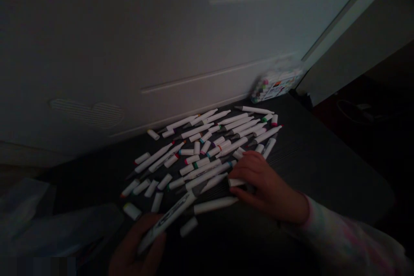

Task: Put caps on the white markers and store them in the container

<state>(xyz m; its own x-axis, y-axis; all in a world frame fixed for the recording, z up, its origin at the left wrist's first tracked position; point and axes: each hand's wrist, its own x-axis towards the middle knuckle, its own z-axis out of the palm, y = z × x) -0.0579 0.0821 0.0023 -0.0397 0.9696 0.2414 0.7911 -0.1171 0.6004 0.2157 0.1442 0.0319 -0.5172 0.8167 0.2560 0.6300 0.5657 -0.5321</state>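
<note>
Several white markers (207, 151) and loose white caps lie scattered over a dark table (310, 155). My left hand (136, 246), low in the view, is closed around a thicker white marker with dark lettering (170, 217) that points up and to the right. My right hand (265, 183) rests on the table at the pile's right edge, fingers curled over a short white marker piece (236, 182). A long white marker (215, 205) lies just below those fingers. The light is very dim.
A clear packet with coloured markers (276, 84) stands at the table's back right against a white panelled wall (161, 43). Crumpled clear plastic (48, 224) lies to the left. The table's right edge drops to a dark floor (365, 112).
</note>
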